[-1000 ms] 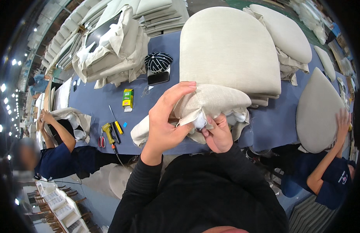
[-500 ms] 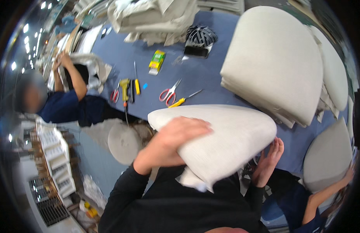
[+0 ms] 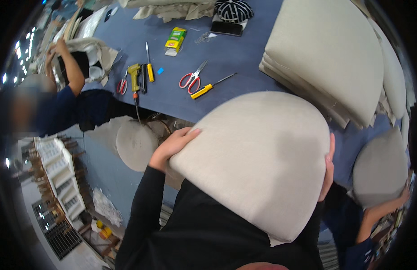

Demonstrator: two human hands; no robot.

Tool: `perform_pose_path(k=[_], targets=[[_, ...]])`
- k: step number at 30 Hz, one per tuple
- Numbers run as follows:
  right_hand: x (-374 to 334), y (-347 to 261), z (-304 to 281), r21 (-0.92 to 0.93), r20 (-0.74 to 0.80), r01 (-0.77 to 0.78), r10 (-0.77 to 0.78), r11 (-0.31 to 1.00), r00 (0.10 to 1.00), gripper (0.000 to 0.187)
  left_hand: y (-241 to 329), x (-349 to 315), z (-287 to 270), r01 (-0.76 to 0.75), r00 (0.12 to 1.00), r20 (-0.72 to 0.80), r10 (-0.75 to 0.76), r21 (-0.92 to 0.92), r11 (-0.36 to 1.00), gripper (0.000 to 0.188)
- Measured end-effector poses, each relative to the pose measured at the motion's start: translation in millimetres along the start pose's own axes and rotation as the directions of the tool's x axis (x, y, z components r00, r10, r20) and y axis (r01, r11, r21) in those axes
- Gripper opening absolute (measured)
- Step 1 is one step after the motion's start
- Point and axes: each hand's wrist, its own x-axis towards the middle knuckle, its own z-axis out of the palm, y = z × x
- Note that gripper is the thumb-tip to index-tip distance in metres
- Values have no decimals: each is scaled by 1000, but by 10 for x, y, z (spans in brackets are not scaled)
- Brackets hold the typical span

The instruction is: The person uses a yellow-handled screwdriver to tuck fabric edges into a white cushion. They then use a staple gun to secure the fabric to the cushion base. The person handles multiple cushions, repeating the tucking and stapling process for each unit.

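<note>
A beige fabric-covered seat cushion (image 3: 258, 157), rounded at its far side, is held up in front of my body at the table's near edge. My left hand (image 3: 174, 144) grips its left edge, thumb on top and the other fingers hidden beneath. On the opposite edge, my right hand (image 3: 327, 168) clasps the cushion, its fingers partly out of sight. Just beyond the cushion lie a yellow-handled screwdriver (image 3: 213, 86) and red-handled scissors (image 3: 193, 77). A small flap of cloth (image 3: 277, 240) hangs from the cushion's near corner.
Stacked beige cushions (image 3: 321, 54) stand at the right on the blue table (image 3: 172, 99). Farther left are a power screwdriver (image 3: 134, 77), a green-yellow box (image 3: 175, 39) and a phone (image 3: 226, 28). Co-workers occupy both sides; the right one holds a cushion (image 3: 380, 166). A round stool (image 3: 136, 145) stands left.
The cushion has turned so its broad face shows. My left hand has moved from its top face to the left edge, and my right hand has come up against the right edge.
</note>
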Motion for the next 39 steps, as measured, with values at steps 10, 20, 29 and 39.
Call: perform_pose_path(k=[10, 20, 29, 39], targets=[[1105, 1756, 1019, -196, 234, -117, 162, 974, 958, 81, -982, 487, -1290, -213, 636, -654, 410, 362, 907, 70], [837, 2509, 319, 8, -35, -416, 416, 909, 909, 71, -936, 1756, -1095, -167, 435, -525, 731, 751, 638, 76], [1033, 3015, 340, 105, 187, -509, 486, 854, 854, 87, -1080, 1926, -1699, -396, 566, -573, 593, 442, 805, 73], [612, 2320, 624, 213, 92, -350, 337, 912, 937, 67, -671, 1447, -1643, -242, 910, -412, 34, -463, 853, 78]])
